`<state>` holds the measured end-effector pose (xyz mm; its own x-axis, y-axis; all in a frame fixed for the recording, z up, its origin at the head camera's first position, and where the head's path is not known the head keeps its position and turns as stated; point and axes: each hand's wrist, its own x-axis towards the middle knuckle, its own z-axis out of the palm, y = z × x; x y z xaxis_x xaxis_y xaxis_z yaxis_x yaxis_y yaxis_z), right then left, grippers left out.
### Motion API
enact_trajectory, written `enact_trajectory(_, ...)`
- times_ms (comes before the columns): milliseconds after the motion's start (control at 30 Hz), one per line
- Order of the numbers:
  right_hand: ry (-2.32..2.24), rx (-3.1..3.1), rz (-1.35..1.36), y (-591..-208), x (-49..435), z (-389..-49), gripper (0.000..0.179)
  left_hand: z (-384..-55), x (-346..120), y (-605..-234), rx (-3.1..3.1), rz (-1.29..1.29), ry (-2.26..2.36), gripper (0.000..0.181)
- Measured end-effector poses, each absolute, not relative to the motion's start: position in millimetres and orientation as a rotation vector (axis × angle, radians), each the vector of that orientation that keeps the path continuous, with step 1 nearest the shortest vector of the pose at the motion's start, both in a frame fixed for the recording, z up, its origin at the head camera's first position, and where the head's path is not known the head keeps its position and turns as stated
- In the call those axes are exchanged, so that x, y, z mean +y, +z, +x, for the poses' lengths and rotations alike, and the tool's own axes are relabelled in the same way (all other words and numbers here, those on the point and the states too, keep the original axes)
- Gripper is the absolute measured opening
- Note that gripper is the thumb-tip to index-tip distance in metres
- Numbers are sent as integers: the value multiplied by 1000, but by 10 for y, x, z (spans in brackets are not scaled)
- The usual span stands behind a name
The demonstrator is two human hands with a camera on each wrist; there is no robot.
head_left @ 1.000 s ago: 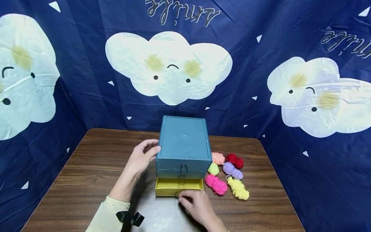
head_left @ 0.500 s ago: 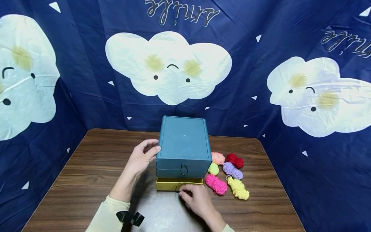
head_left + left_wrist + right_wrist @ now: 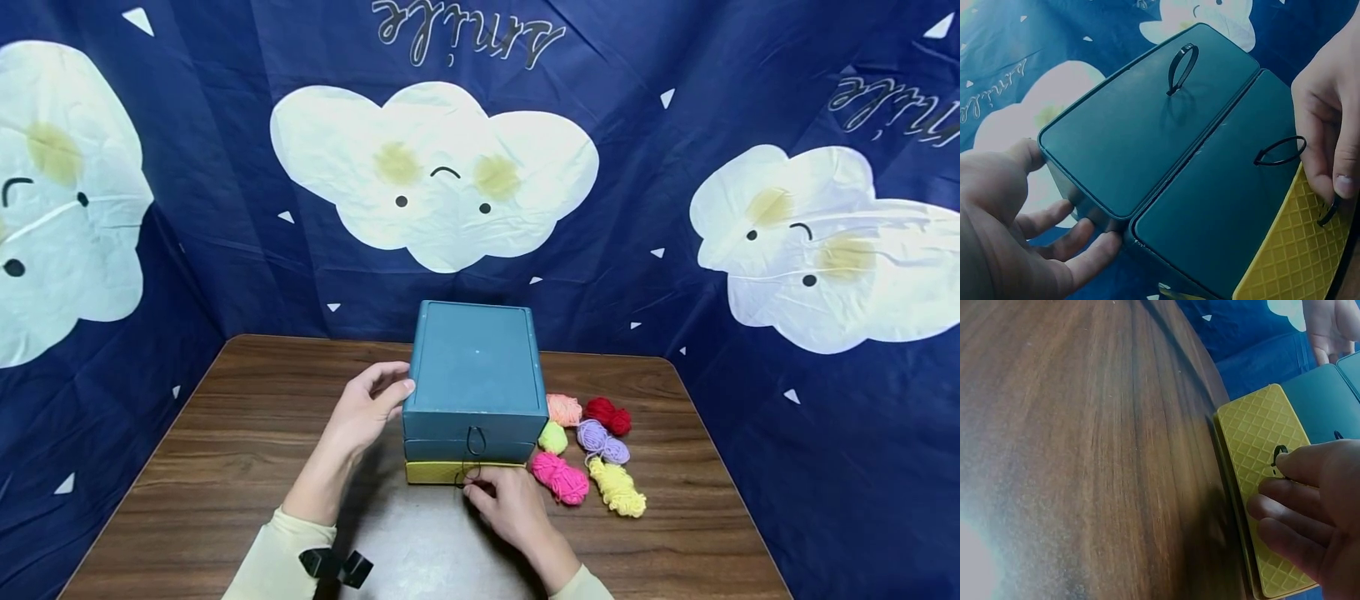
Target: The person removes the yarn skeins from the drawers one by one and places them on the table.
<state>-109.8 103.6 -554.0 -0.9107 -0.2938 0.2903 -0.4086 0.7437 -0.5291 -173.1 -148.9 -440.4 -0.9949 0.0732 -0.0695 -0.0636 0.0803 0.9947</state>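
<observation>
A blue-green drawer cabinet (image 3: 480, 358) stands on the wooden table, with black loop handles on its fronts. Its bottom yellow drawer (image 3: 431, 473) has a waffle-patterned front and sticks out slightly below the blue drawers. With fingers spread, my left hand (image 3: 371, 400) rests against the cabinet's left side, the thumb near the top edge. My right hand (image 3: 510, 500) is at the yellow drawer's front and pinches its black loop (image 3: 1329, 212) between thumb and forefinger. In the right wrist view the other fingers (image 3: 1297, 544) lie along the yellow front. The drawer's inside is hidden.
Right of the cabinet lie several yarn skeins: peach (image 3: 564, 410), red (image 3: 607, 416), lime green (image 3: 552, 437), purple (image 3: 602, 442), hot pink (image 3: 559, 478) and yellow (image 3: 617, 487). A blue cloth (image 3: 637, 250) with white clouds hangs behind and beside the wooden table (image 3: 247, 417).
The yellow drawer has slid inward, from showing its open inside to only its front showing. My right hand has moved forward with it. The left hand has stayed in place.
</observation>
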Motion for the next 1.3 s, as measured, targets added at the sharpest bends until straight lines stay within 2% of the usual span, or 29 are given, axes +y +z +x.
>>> enact_trajectory(800,969,-2795,522,-5566,1015,-1192,4,-1742,-1522,-4441,2251,-8,2037,43)
enact_trajectory(1100,963,-2810,525,-5576,1001,-1186,9,-1772,-1538,-4451,2250,-14,2048,43)
enact_trajectory(1300,1015,-2855,554,-5566,1034,-1158,18,-1788,-1543,-4456,2246,-14,2052,45)
